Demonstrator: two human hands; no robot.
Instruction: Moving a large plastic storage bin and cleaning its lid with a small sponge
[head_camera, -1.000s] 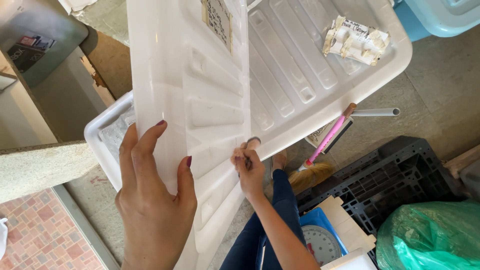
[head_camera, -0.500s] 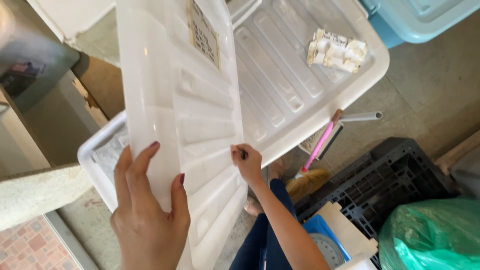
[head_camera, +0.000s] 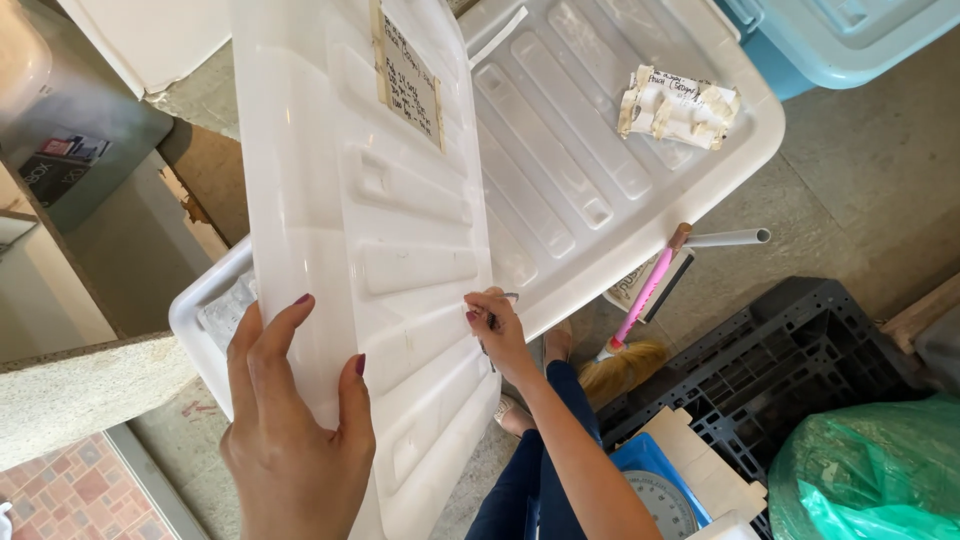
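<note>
Since the earlier frame, the white lid (head_camera: 370, 250) has slid slightly rightward and both hands sit lower on it. At the left, the left hand (head_camera: 290, 430) clamps the lid's near left edge, thumb spread across the ribbed top, fingers wrapped along the side. Its long axis runs from that hand away toward the top of the view, over a white bin (head_camera: 200, 320). Further right, the right hand (head_camera: 498, 330) pinches the lid's right edge, just beside a second white lid (head_camera: 600, 130). Both hands touch it, the left nearer its end.
</note>
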